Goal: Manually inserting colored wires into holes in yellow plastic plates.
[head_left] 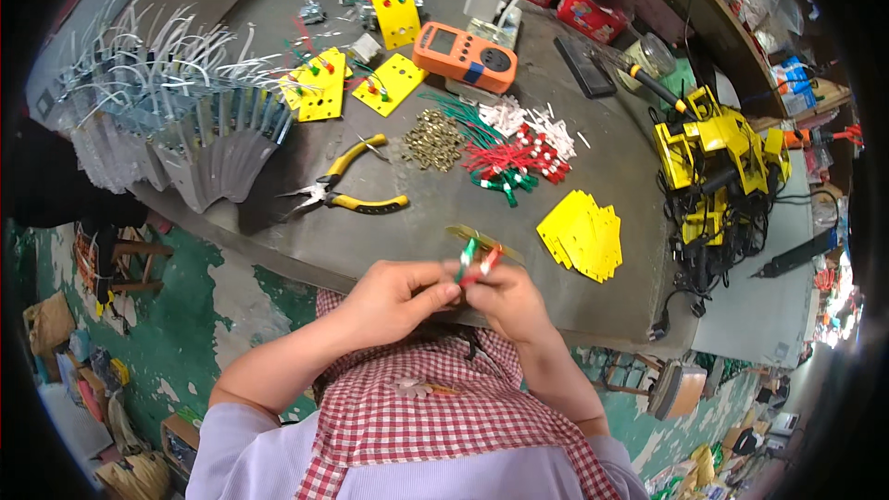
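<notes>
Just beyond the table's near edge, my left hand (398,294) and my right hand (507,300) meet with fingers closed. At their fingertips are a green indicator light (468,253) and a red indicator light (492,259), both with white bands. A small yellow plate (474,233) shows nearly edge-on behind the lights; my fingers hide how they join it. Farther off lie piles of red and green wired lights (519,157) and small brass nuts (433,140). A stack of flat yellow plates (582,234) rests to the right.
Yellow-handled pliers (344,187) lie left of centre. Grey housings with white wires (199,130) fill the far left. Yellow plates with lights (318,85) and an orange meter (465,56) sit farther back. At right is a heap of yellow devices with black cables (718,167).
</notes>
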